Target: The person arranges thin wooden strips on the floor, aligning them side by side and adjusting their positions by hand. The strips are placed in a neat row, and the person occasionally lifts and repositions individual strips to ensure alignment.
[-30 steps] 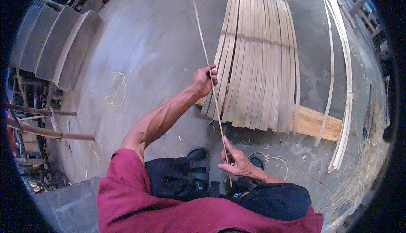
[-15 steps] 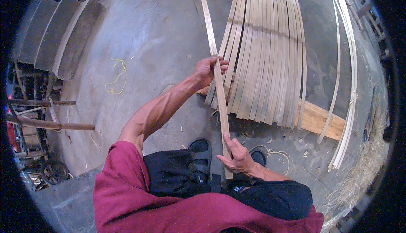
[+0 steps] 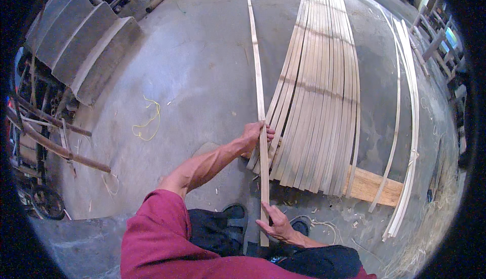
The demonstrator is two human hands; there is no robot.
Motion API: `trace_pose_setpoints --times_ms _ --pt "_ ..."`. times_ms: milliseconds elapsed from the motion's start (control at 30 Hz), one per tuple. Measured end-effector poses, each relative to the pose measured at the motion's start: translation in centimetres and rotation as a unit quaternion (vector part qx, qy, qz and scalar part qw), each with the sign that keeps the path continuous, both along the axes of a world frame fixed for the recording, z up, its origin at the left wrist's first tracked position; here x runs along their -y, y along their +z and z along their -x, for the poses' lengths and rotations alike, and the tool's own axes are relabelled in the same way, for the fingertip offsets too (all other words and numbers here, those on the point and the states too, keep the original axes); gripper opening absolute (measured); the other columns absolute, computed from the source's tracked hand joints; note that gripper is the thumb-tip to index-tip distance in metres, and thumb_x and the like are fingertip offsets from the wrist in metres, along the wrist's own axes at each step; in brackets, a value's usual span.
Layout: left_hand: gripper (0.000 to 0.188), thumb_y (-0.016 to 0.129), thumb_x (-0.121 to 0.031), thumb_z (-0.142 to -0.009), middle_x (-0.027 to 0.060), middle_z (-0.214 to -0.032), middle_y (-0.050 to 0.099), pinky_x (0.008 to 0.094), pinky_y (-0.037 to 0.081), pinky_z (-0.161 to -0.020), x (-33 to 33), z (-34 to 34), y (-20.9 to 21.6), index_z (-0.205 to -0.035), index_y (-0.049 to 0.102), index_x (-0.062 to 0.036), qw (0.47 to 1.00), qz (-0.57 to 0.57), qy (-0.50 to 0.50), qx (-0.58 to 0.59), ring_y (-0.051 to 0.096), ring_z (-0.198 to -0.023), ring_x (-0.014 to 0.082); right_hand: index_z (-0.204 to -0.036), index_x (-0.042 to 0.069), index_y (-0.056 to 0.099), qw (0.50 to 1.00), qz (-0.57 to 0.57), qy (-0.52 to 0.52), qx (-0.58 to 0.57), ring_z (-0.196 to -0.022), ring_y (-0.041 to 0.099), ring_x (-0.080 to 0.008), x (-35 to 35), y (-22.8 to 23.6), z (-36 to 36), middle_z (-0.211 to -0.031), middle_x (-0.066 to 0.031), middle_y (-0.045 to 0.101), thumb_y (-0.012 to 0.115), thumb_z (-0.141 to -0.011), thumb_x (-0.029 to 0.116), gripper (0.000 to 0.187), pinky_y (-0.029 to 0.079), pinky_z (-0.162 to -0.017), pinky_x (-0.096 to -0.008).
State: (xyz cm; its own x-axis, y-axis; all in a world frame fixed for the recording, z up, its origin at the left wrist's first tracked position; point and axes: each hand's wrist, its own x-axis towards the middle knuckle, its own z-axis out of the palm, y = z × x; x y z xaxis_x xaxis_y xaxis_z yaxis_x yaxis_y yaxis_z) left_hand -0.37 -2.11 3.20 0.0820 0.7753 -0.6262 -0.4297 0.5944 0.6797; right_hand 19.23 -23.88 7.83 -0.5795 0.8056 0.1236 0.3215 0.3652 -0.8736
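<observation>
Head view: the left arm reaches out forward and to the right, and the left hand (image 3: 257, 134) is closed around a long pale strip (image 3: 256, 66), fingers curled toward its right side. Nearer the body, the right hand (image 3: 280, 225) meets the strip with thumb and forefinger spread apart; whether it grips firmly, I cannot tell. The strip is flat, slender and light tan, with darker marks along it. It runs from before the person's lap to the upper edge, just left of a row of similar strips (image 3: 319, 127) laid over a wooden plank (image 3: 378, 188).
</observation>
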Motion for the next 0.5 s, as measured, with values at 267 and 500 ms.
trace_pose_setpoints --times_ms 267,500 --pt "0.029 0.036 -0.018 -0.087 0.0194 -0.086 0.06 0.0331 0.052 -0.06 0.2 0.0 0.0 -0.097 0.046 0.0069 0.998 -0.01 -0.004 -0.066 0.062 -0.07 0.0257 -0.123 0.001 0.04 0.996 0.093 -0.014 0.002 -0.078 0.056 -0.022 0.2 -0.5 0.2 -0.099 -0.018 0.056 0.065 -0.075 0.018 0.056 0.047 -0.066 -0.0295" --pt "0.032 0.034 -0.024 -0.092 0.0212 -0.09 0.059 0.037 0.053 -0.058 -0.5 0.5 -1.6 -0.108 0.039 0.0026 0.999 0.005 -0.021 -0.035 0.061 -0.068 0.0271 -0.129 0.005 0.031 0.988 0.152 -0.031 -0.006 -0.075 0.057 -0.0191 0.4 -0.8 0.3 -0.098 -0.0185 0.056 0.064 -0.076 0.014 0.063 0.047 -0.065 -0.0295"
